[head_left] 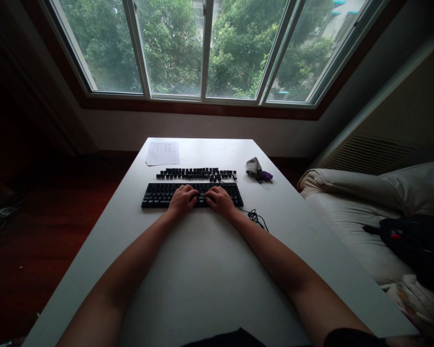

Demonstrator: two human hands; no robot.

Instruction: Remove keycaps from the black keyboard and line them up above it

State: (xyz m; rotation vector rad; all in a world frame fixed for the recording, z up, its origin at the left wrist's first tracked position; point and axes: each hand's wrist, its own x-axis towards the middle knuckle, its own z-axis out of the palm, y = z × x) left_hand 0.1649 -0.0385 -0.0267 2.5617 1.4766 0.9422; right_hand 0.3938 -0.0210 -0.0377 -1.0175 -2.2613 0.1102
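Note:
A black keyboard [155, 195] lies across the white table [210, 270]. My left hand [183, 198] rests over its middle, fingers bent and drawn together, thumb side to the right. Close beside it, my right hand [220, 200] is over the right-middle keys, its bent fingers pointing left. Both sets of fingertips meet the key area; whatever small thing they pinch is too small or hidden to make out. Just behind the keyboard, loose black keycaps [195, 173] stand in uneven rows. A black cable [255, 217] lies coiled by the keyboard's right end.
A printed paper sheet [162, 153] lies at the table's far left. Towards the far right sit a crumpled grey cloth [253, 166] and a small purple item [266, 176]. A sofa [347, 226] with a dark bag [415, 241] flanks the right side; windows [238, 48] rise beyond.

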